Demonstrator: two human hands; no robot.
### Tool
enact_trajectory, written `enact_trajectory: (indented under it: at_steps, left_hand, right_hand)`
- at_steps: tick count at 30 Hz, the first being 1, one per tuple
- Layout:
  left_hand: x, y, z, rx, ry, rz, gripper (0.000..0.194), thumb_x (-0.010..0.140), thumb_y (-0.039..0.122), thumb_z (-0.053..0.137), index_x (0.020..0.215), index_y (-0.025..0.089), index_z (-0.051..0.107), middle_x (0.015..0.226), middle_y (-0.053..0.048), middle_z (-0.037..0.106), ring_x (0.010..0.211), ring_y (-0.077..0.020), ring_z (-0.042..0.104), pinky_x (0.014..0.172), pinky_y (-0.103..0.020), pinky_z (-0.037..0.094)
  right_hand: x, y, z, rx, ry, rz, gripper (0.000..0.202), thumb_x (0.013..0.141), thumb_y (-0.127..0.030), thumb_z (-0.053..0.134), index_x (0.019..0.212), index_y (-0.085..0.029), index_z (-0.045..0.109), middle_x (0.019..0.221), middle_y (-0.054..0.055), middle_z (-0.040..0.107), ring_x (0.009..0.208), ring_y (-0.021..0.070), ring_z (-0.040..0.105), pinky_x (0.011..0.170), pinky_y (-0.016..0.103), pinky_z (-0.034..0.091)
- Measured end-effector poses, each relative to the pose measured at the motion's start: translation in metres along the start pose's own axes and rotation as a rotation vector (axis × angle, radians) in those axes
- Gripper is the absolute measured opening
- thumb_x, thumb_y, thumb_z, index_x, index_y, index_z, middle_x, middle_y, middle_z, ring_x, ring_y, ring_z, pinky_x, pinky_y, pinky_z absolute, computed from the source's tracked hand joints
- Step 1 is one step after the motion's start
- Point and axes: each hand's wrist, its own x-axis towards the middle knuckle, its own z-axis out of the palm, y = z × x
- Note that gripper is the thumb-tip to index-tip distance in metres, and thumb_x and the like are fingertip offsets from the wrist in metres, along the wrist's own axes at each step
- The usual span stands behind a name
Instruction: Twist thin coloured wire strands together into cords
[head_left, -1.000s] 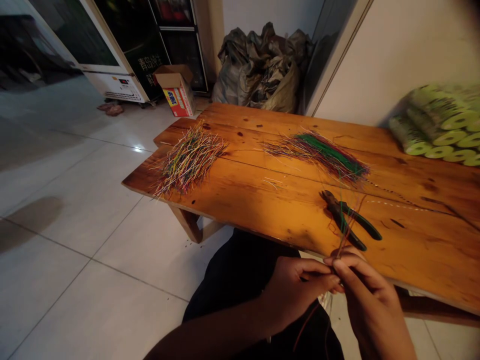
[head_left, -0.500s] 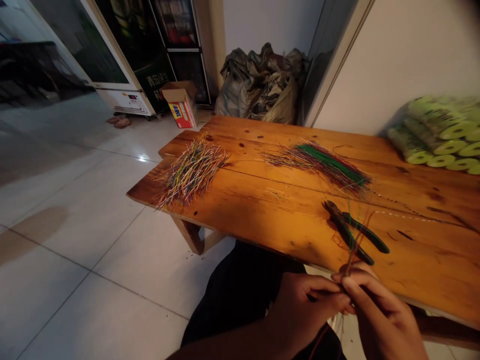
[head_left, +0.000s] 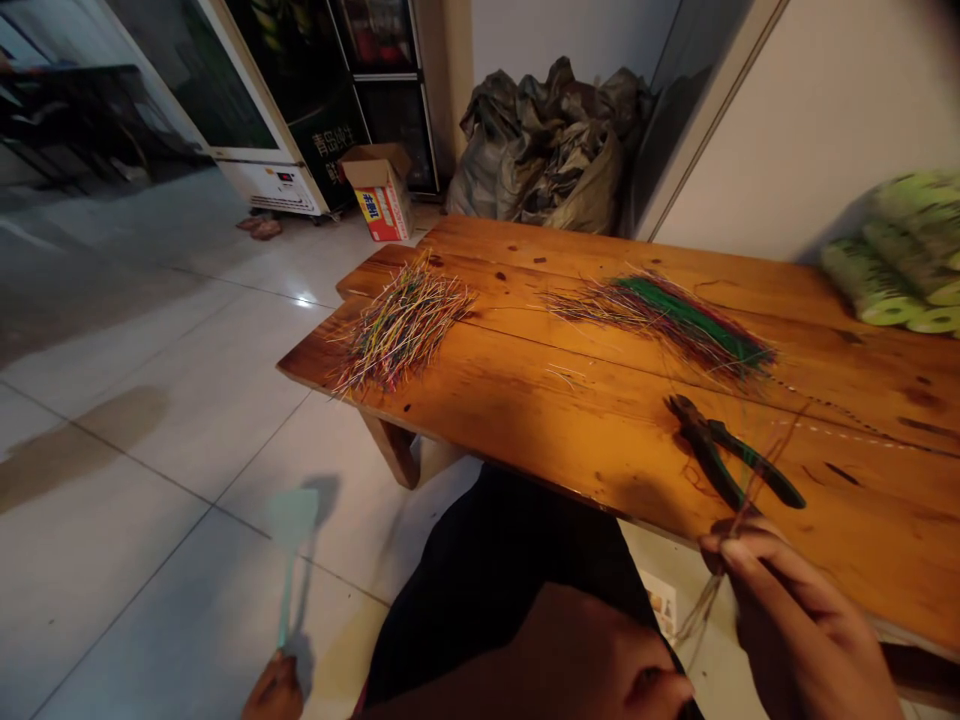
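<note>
My right hand (head_left: pixel 795 610) pinches a small bundle of thin wires (head_left: pixel 763 478) between thumb and fingers, over the table's front edge. Their upper ends stick up past the pliers; pale lower ends hang below the hand. My left hand (head_left: pixel 637 655) is low in front of my lap, apart from the bundle. Its fingers are curled in, somewhat blurred, and what they hold, if anything, cannot be made out. Pliers (head_left: pixel 705 440) with dark green handles lie on the wooden table (head_left: pixel 517 430). Behind them is a pile of coloured wires (head_left: pixel 690 318), partly green.
Another heap of mixed wires (head_left: pixel 409 325) lies at the table's left end. Green-yellow rolls (head_left: pixel 892 270) are stacked at right. Beyond the table are bulging sacks (head_left: pixel 540 150) and a cardboard box (head_left: pixel 381 195). At lower left, another person's hand (head_left: pixel 276 690) holds a pale green fly swatter (head_left: pixel 292 520).
My left hand has come away from the wires, down toward my lap. My right hand still pinches the bundle. The other person's hand and swatter have come into view. The view has shifted slightly.
</note>
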Motion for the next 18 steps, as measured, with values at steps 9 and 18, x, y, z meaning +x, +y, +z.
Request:
enact_trajectory:
  at_steps: [9,18]
  left_hand:
    - [0.005,0.002,0.01,0.151,-0.134,0.021,0.02,0.079,0.034,0.055,0.07,0.022,0.068,0.053,0.003,0.063,0.047,-0.0103,0.052,0.045,-0.022,0.032]
    - [0.011,0.005,0.003,0.171,-0.074,0.059,0.023,0.08,0.036,0.054,0.067,0.018,0.062,0.056,0.003,0.059,0.051,-0.0076,0.051,0.049,-0.018,0.034]
  right_hand:
    - [0.0,-0.005,0.003,0.012,0.022,-0.001,0.017,0.061,-0.039,0.072,0.065,-0.024,0.065,0.074,0.001,0.06,0.074,0.0163,0.054,0.06,0.022,0.044]
    - [-0.002,0.004,0.001,0.051,-0.012,0.008,0.011,0.064,-0.034,0.071,0.066,-0.024,0.065,0.072,-0.002,0.059,0.075,0.0152,0.054,0.065,0.021,0.043]
